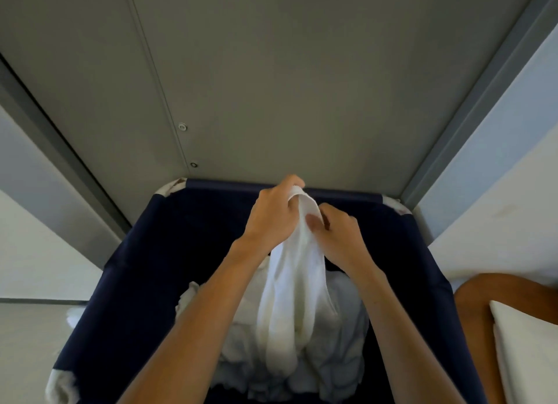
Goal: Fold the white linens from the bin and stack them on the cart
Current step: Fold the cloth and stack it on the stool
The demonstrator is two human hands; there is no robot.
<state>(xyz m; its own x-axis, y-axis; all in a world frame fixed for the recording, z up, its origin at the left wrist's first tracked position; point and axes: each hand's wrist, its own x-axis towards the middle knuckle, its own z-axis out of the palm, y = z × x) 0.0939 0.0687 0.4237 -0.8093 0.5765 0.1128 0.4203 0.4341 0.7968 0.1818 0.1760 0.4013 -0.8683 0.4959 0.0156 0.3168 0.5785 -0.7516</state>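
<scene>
A white linen (294, 283) hangs bunched above the navy fabric bin (145, 252). My left hand (273, 213) grips its top end near the bin's far rim. Just to the right and slightly lower, my right hand (338, 236) pinches the same linen, thumb pressed on the cloth. The linen's lower part drapes down onto a crumpled pile of white linens (344, 343) lying in the bin's bottom. Both forearms reach in from the lower edge of the view.
A grey panel wall (271, 86) rises right behind the bin. White walls flank both sides. At the lower right a brown surface (480, 313) bears a white folded cloth (525, 358). Frayed white padding shows at the bin's corners (60, 385).
</scene>
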